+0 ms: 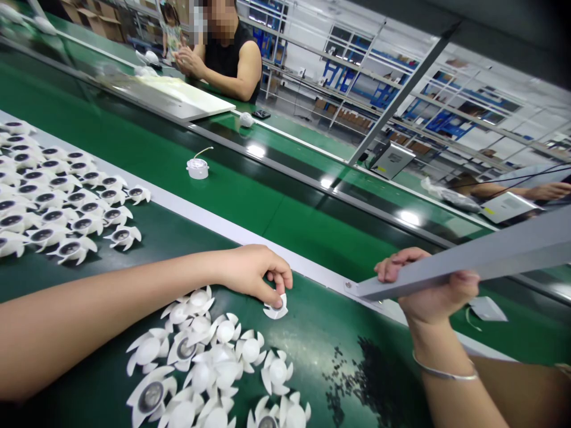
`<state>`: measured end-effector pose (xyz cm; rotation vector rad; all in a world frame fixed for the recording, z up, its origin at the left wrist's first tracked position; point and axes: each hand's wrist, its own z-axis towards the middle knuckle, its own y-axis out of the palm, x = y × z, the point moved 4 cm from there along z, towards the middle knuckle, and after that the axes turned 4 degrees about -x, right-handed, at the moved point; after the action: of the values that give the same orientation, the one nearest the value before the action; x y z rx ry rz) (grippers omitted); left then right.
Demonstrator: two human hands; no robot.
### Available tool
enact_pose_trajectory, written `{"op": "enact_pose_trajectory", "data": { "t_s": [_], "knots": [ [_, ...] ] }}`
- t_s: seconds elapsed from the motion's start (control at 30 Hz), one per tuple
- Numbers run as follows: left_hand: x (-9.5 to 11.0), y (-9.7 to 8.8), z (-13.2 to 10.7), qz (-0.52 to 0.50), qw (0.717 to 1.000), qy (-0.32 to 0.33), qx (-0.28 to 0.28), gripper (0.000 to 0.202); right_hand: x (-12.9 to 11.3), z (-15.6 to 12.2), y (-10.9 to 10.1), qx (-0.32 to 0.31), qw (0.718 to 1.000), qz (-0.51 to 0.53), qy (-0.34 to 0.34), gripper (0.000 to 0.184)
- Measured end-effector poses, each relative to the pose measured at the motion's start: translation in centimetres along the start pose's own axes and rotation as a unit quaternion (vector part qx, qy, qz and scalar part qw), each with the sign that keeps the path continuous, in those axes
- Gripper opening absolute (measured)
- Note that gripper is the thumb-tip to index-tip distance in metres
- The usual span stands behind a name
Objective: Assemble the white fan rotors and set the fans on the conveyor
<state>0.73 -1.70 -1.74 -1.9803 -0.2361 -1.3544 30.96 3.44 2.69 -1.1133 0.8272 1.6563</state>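
My left hand [254, 273] reaches across the green worktop, thumb and fingers pinched on a small white fan impeller [276, 308] with curved blades. Just below my left forearm lies a loose heap of similar white impellers [203, 374], some showing dark round hubs. My right hand [432, 288] is wrapped round a slanted grey metal post [499, 252], which hides part of the palm and fingers. A silver bangle [446, 374] sits on the right wrist. Between the hands, nearer me, small black pieces [370, 374] are scattered on the worktop.
Rows of white impellers [53, 196] cover the left side. Beyond a pale rail runs a green conveyor belt [267, 205] bearing a white round part with a wire [197, 168] and a small white piece [488, 309]. A co-worker [232, 65] sits across; another person's arm [526, 189] shows at right.
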Motion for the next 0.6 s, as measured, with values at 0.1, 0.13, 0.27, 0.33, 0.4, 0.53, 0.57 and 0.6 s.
{"op": "enact_pose_trajectory", "data": {
  "t_s": [0.1, 0.13, 0.27, 0.33, 0.4, 0.53, 0.57, 0.6],
  "knots": [
    [0.00, 0.01, 0.03, -0.003, 1.000, -0.001, -0.002, 0.036, -0.09, -0.01, 0.10, 0.009, 1.000, -0.007, 0.001, 0.056],
    [0.02, 0.01, 0.03, -0.004, 1.000, -0.001, -0.001, 0.036, -0.11, -0.01, 0.13, 0.013, 1.000, -0.010, 0.001, 0.057],
    [0.10, -0.02, 0.03, -0.004, 1.000, -0.005, -0.001, 0.035, -0.15, 0.00, 0.19, 0.016, 1.000, -0.015, 0.003, 0.057],
    [0.11, -0.03, 0.02, -0.003, 1.000, -0.006, -0.002, 0.035, -0.07, -0.02, 0.12, 0.013, 1.000, -0.010, 0.005, 0.057],
    [0.10, -0.03, 0.02, -0.001, 1.000, -0.005, -0.003, 0.035, 0.06, -0.05, -0.02, 0.011, 1.000, -0.003, 0.005, 0.058],
    [0.01, 0.01, -0.01, -0.005, 1.000, 0.000, -0.004, 0.035, 0.31, -0.13, -0.30, 0.005, 1.000, 0.001, -0.001, 0.059],
    [-0.02, 0.03, -0.01, -0.006, 1.000, 0.000, -0.005, 0.036, 0.34, -0.15, -0.33, 0.004, 1.000, -0.001, -0.002, 0.059],
    [-0.05, 0.04, -0.02, -0.008, 1.000, 0.001, -0.006, 0.036, 0.36, -0.16, -0.35, 0.004, 1.000, -0.003, -0.002, 0.058]
  ]
}}
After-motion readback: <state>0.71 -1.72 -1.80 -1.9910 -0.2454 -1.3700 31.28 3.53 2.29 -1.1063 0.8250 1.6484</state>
